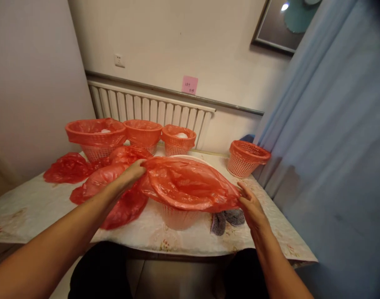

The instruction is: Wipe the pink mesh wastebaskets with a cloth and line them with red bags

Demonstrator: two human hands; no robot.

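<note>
A red plastic bag (190,182) is stretched wide over a pale basket (179,219), its mouth facing up. My left hand (137,170) grips the bag's left edge, and my right hand (250,201) pinches its right edge. Under the bag the basket shows only in part, at its lower front and a bit of white rim behind. Loose red bags (124,207) lie crumpled beneath and beside my left forearm. A pair of grey cloth items (223,220), perhaps socks, rests on the table near my right hand.
Three bag-lined baskets (144,135) stand along the back left, in front of a white radiator (146,106). Another lined basket (244,160) is at the back right, beside a blue curtain (327,166). A patterned cloth covers the table (21,211).
</note>
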